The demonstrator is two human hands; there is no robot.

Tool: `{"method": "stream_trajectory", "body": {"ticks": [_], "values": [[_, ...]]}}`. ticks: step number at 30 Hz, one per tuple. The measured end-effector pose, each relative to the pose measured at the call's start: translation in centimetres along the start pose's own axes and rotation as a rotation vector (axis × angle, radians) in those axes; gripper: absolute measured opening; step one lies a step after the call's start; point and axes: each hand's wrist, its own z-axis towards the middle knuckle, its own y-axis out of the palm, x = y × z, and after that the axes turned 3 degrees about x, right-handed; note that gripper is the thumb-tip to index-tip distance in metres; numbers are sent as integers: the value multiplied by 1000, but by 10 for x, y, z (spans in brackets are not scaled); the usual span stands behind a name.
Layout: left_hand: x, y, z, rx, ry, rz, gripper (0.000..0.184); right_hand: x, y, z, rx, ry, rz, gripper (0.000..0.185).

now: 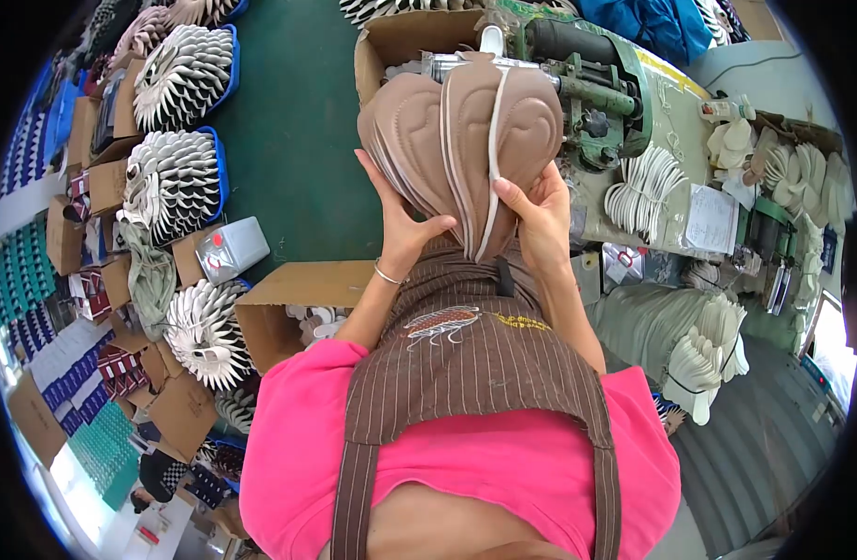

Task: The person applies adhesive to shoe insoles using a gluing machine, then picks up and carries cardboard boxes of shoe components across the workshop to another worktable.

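A thick stack of brown padded insoles with pale edges is held up in front of the apron, its layers fanned into groups. My left hand supports the stack's left side, thumb at the lower front and fingers along the outer edge. On the right, my right hand grips the lower right part, its thumb against a white edge. Behind the stack stands a green machine with metal rollers, beside an open cardboard box that the insoles partly cover.
Blue trays hold fanned pale pieces at the left. An open carton stands near my left forearm. A tied bundle of white insoles and a paper sheet lie on the right bench. A person is at the far lower left.
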Motion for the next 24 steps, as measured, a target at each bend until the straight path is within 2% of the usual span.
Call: {"method": "stream_trajectory", "body": {"ticks": [3,6,8,10,11,12,15,18,20,22,24], "values": [[1,-2,0,4,-76,-159,133,4,-1,3,-2,39,117,40],[-17,-20,4,43,28,-21,115,10,-1,5,66,8,222,39],[-20,-34,6,150,-81,-185,86,16,-14,7,53,-58,216,37],[-10,-48,12,247,-205,-426,73,26,-32,10,27,-133,177,35],[-1,-53,13,322,-242,-417,59,32,-42,11,5,-176,141,34],[2,-62,15,362,-243,-425,61,41,-50,12,-16,-219,105,33],[-1,-96,19,433,-256,-554,64,100,-75,12,185,-165,-20,36],[-1,-111,18,463,-223,-497,65,103,-72,28,309,-53,-326,32],[5,-108,13,450,-216,-477,65,97,-73,59,298,-79,-395,26],[-8,-121,5,334,-166,-418,63,77,-58,74,234,-147,-113,25],[-16,-133,8,266,-240,-687,62,69,-45,59,215,-250,-214,23]]}}
